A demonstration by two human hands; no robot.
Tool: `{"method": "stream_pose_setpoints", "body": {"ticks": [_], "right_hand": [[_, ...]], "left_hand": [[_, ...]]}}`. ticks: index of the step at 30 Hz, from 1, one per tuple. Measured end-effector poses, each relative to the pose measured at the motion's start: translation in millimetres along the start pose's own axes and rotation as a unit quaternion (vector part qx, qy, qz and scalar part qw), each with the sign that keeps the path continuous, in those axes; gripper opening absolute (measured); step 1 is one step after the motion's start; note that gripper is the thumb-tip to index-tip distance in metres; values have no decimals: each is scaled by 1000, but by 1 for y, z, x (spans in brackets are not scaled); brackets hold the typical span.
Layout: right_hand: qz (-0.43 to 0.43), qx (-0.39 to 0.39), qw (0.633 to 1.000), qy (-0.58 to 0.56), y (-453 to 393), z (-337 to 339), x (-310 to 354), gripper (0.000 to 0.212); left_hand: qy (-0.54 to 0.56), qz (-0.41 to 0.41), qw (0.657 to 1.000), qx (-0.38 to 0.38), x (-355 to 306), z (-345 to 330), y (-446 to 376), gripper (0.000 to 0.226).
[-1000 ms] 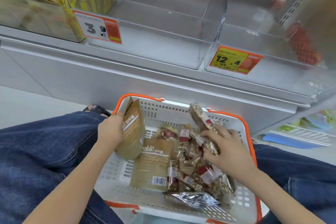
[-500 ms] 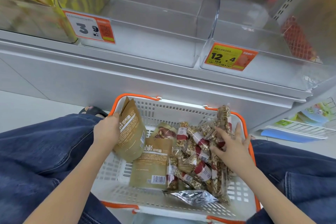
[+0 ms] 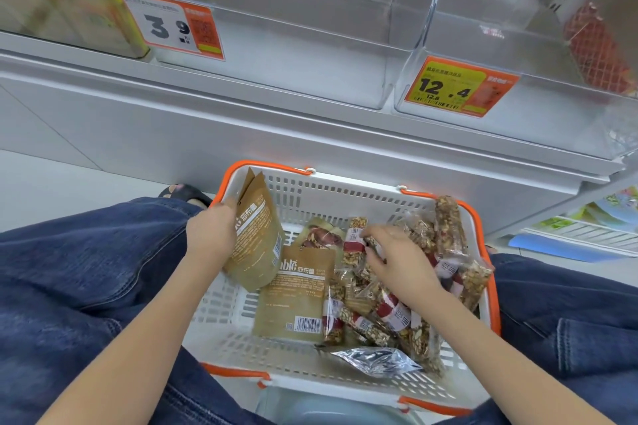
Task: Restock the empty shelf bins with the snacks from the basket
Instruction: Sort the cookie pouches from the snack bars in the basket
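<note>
A white basket (image 3: 345, 193) with orange rims sits between my knees. My left hand (image 3: 212, 233) holds a brown snack pouch (image 3: 257, 238) upright against the basket's left wall. A second brown pouch (image 3: 298, 297) lies flat in the middle. My right hand (image 3: 400, 262) rests on a pile of clear-wrapped nut bars (image 3: 390, 314), its fingertips pinching one bar (image 3: 355, 241). A silver foil packet (image 3: 376, 360) lies at the near wall. Above, two clear shelf bins stand empty: one (image 3: 293, 41) tagged 3.9, one (image 3: 538, 93) tagged 12.4.
A bin (image 3: 58, 0) with yellow packs fills the shelf's left end. Red netted goods (image 3: 597, 48) show behind the right bin. A white shelf front (image 3: 241, 124) runs below the bins. My jeans-clad legs (image 3: 86, 279) flank the basket. A lower rack (image 3: 587, 231) sits at right.
My right hand has slid left across the nut bars, from the basket's right wall to a bar near the middle. The left hand keeps the brown pouch upright. The camera has shifted slightly.
</note>
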State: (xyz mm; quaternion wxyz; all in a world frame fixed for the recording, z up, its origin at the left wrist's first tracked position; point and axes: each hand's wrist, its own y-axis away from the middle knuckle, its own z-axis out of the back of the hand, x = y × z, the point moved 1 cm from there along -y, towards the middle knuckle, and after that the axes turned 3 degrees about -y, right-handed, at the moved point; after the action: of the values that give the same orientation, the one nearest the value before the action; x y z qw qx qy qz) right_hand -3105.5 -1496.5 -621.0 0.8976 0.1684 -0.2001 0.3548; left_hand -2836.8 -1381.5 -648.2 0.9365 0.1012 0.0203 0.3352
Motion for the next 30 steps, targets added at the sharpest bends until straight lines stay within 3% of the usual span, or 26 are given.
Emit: {"method": "stream_pose_setpoints", "body": {"ticks": [3, 6, 11, 18, 20, 22, 26, 30], "right_hand": [[0, 157, 987, -38, -30, -48, 9, 41], [-19, 230, 972, -55, -58, -92, 11, 54], [-92, 265, 960, -12, -94, -141, 1, 70], [-99, 298, 941, 126, -107, -155, 0, 74], [-127, 307, 933, 136, -107, -156, -1, 69], [-141, 309, 930, 139, -106, -155, 0, 49], [-110, 340, 930, 85, -100, -142, 12, 25], [-122, 299, 945, -51, -88, -106, 23, 43]], "left_hand": [[5, 3, 1000, 6, 1, -4, -1, 29], [15, 6, 1000, 4, 2, -7, 2, 32], [-3, 18, 1000, 13, -1, -9, 0, 34], [-25, 29, 999, 29, -3, -15, -8, 44], [-13, 37, 999, 24, -3, -15, -8, 41], [5, 44, 999, 25, -5, -15, -8, 40], [35, 33, 998, 41, -12, -22, -11, 56], [49, 40, 997, 37, -17, -29, -9, 68]]}}
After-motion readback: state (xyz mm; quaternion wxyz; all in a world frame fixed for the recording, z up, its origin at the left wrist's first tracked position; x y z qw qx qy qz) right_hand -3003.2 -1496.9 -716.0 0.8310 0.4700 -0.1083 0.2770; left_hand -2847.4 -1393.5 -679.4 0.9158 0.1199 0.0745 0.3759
